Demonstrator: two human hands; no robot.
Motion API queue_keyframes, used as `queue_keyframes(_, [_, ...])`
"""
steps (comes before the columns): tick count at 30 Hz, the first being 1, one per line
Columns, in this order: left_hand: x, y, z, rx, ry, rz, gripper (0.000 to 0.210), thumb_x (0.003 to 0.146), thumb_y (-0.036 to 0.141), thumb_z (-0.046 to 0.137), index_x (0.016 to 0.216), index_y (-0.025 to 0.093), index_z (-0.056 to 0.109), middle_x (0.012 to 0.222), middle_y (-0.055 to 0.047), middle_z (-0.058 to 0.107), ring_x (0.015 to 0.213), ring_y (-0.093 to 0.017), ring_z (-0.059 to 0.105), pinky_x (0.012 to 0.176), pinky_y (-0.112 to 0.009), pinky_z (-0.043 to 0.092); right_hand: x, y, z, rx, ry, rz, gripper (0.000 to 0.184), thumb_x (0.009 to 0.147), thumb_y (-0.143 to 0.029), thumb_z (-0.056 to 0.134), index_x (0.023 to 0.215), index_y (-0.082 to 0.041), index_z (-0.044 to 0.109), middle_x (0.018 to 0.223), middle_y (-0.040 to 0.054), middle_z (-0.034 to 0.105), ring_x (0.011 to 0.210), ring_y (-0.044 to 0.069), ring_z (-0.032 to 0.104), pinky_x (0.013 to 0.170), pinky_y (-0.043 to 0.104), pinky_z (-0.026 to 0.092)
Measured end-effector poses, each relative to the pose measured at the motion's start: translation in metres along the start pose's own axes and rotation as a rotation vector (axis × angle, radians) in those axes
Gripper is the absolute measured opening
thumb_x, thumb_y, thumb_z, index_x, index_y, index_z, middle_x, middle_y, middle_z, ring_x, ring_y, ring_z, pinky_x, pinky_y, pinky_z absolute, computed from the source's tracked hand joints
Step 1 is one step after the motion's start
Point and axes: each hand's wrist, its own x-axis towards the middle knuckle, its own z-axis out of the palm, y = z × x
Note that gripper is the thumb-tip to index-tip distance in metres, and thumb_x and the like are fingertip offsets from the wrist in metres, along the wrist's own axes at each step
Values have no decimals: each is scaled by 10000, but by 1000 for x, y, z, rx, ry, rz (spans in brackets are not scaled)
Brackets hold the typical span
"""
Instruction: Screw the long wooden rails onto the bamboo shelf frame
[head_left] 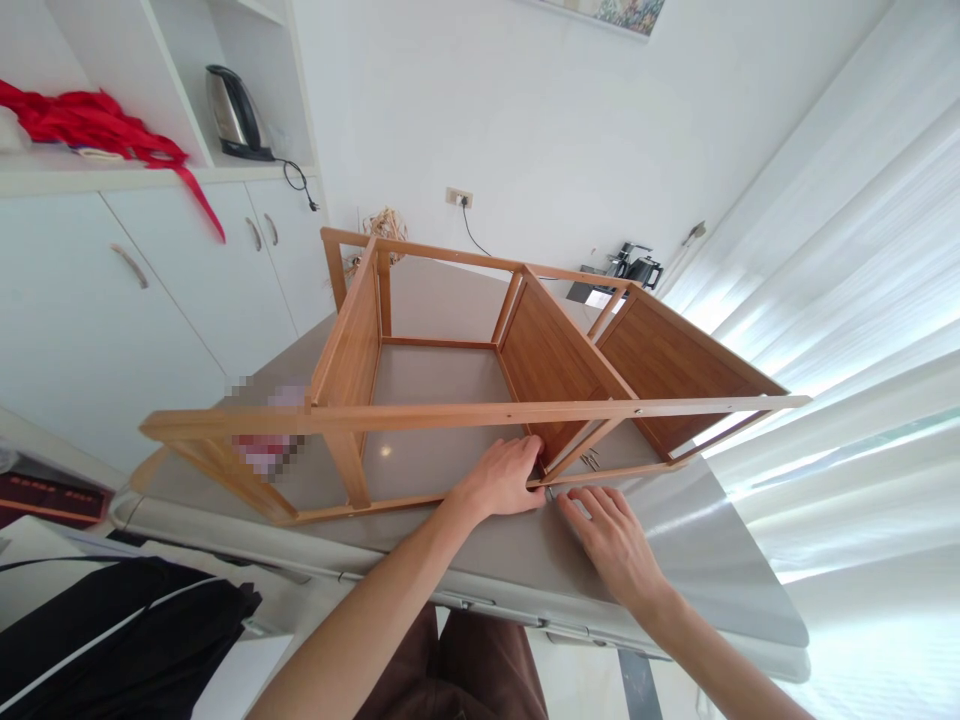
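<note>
A wooden shelf frame (472, 412) lies on its side on the grey table (675, 530). My left hand (504, 475) reaches over its near lower rail. Its fingers curl round the rail and the lower edge of the middle shelf panel (559, 350). Just to the right, my right hand (611, 535) is low by the same joint, fingers bent together. A small metal piece, like a screw (550, 493), shows at the rail by its fingertips; the exact grip is partly hidden. Several loose screws (591, 460) lie on the table inside the frame.
White cabinets (180, 270) stand at the left, with a kettle (238, 115) and red ribbon (90, 120) on their shelves. A black appliance (637, 268) is beyond the frame. White curtains (862, 300) hang at the right. Black cloth (120, 630) lies at the lower left.
</note>
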Motion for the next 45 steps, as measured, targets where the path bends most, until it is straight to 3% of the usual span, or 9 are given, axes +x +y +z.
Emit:
queue_keyframes(10, [0,0,-1,14,-23,-2,306,773,344,626,984,223,440,1034,-62,670,950,-261,645,821,-371,463,12,0,-6,-154,-41,-102,162,915,-45,513,942,-153,631,833,65,598,819,223,528,776,378,370])
queue_keyframes(17, [0,0,-2,-4,-18,9,306,764,344,631,969,226,437,1017,-55,671,937,-260,650,815,-373,467,20,-8,-11,-237,-72,-178,214,869,13,485,918,-145,621,844,93,615,842,250,543,736,384,376])
queue_keyframes(24, [0,2,-3,17,-38,-16,299,783,336,624,997,228,445,1049,-63,672,975,-255,648,857,-365,468,9,-3,-2,-138,-88,-101,216,877,15,481,930,-146,615,775,53,604,697,202,541,702,355,391])
queue_keyframes(29, [0,2,-2,25,-24,-12,311,771,344,632,991,223,450,1025,-59,673,952,-256,647,830,-364,469,2,-1,6,-7,-43,14,224,936,-32,450,1009,-153,624,1027,98,649,887,215,590,797,343,422])
queue_keyframes(32, [0,2,-3,18,-36,-13,316,790,351,624,1020,220,450,1068,-65,668,989,-257,643,860,-365,468,-1,-1,9,62,-27,72,196,970,-95,452,1009,-167,630,964,78,647,864,207,586,793,338,435])
queue_keyframes(45, [0,1,-1,-10,-14,-3,310,780,349,628,1002,224,451,1054,-55,667,968,-252,646,856,-359,461,-5,0,1,9,-15,1,256,977,-76,402,1029,-155,640,948,89,649,885,212,583,848,356,439])
